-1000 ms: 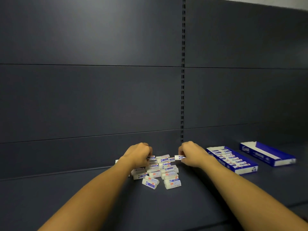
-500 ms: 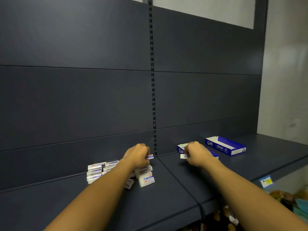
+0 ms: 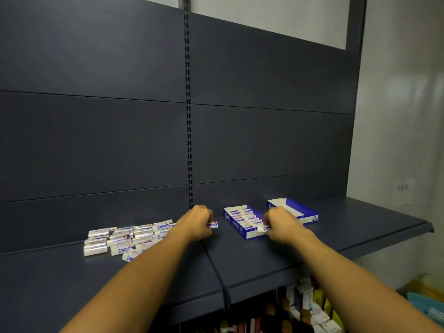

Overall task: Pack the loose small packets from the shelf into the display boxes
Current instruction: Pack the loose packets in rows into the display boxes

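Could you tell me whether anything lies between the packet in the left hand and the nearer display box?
Nothing visible does. The left hand pinches a packet, and only bare shelf separates it from the nearer display box. The right hand holds another packet at that box's front corner.

Two open blue-and-white cardboard display boxes [image 3: 242,223] [image 3: 296,210] sit on the dark grey metal shelf [image 3: 360,227], the nearer one holding a row of packets too tightly packed to count. Roughly twenty small white loose packets with blue-and-red labels [image 3: 120,237] lie piled at left, and two more are held, one packet in the left hand [image 3: 213,225], one packet in the right hand [image 3: 263,229].
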`<action>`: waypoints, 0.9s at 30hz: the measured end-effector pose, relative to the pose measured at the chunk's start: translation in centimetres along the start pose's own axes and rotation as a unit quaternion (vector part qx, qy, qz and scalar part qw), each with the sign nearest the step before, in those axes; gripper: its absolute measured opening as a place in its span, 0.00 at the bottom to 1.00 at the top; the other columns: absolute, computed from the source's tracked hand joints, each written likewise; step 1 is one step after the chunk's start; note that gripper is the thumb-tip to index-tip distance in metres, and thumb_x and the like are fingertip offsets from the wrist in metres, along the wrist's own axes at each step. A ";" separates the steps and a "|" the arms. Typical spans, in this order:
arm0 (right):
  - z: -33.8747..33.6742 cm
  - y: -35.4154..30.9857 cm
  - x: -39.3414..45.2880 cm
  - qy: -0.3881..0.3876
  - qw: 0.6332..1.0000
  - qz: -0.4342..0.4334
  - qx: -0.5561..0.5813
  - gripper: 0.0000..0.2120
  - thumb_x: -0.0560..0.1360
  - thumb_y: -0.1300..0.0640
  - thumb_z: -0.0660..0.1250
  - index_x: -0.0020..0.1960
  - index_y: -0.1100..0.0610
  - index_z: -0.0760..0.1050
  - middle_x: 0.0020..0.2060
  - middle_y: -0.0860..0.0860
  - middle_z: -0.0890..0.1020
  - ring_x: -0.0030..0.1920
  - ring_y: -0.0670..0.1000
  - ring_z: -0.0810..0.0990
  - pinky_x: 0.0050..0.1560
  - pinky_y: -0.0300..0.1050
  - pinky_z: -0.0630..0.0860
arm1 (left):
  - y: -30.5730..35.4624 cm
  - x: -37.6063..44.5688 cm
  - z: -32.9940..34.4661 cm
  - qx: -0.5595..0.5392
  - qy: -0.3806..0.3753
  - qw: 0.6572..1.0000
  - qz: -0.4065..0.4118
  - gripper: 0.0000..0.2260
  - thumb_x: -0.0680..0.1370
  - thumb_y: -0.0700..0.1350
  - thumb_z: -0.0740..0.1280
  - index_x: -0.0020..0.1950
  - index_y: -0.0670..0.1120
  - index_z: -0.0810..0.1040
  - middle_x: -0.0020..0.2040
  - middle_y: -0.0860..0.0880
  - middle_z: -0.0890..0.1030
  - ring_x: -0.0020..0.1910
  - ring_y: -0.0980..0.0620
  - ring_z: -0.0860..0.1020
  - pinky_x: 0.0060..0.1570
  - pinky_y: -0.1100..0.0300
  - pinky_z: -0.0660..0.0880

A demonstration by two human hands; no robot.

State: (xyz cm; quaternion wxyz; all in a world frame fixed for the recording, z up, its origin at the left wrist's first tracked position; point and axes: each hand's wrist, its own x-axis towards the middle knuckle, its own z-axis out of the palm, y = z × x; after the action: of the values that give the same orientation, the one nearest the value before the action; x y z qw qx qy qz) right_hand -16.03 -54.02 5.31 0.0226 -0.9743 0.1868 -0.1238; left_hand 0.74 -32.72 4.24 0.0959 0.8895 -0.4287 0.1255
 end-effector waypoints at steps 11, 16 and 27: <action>0.0 7.3 -1.6 -0.008 1.000 -0.014 -0.001 0.03 0.75 0.61 0.71 0.48 0.55 0.80 0.52 0.54 0.81 0.51 0.54 0.80 0.52 0.49 0.81 | 6.2 1.8 1.9 -0.016 0.002 1.000 -0.017 0.09 0.75 0.44 0.71 0.53 0.45 0.79 0.54 0.48 0.76 0.49 0.50 0.76 0.50 0.55 0.79; -0.1 8.7 -0.1 0.005 1.000 -0.020 0.015 0.03 0.75 0.60 0.70 0.47 0.55 0.80 0.48 0.53 0.80 0.47 0.54 0.81 0.49 0.49 0.81 | 6.8 3.8 1.9 -0.021 0.007 0.999 -0.026 0.09 0.76 0.45 0.72 0.55 0.45 0.79 0.56 0.48 0.76 0.50 0.51 0.76 0.51 0.55 0.79; 1.4 9.3 6.1 0.015 0.997 -0.073 0.012 0.06 0.76 0.55 0.71 0.53 0.53 0.80 0.53 0.51 0.80 0.49 0.51 0.80 0.45 0.43 0.76 | 6.6 9.9 3.8 -0.037 0.013 0.999 -0.035 0.11 0.77 0.48 0.73 0.57 0.48 0.78 0.57 0.49 0.77 0.51 0.53 0.77 0.51 0.57 0.79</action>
State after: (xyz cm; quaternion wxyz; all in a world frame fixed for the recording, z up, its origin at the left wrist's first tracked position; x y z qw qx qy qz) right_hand -13.55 -64.86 4.55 0.0222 -0.9831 0.1138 -0.1418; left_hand 2.05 -45.08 4.08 0.1385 0.8981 -0.4004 0.1180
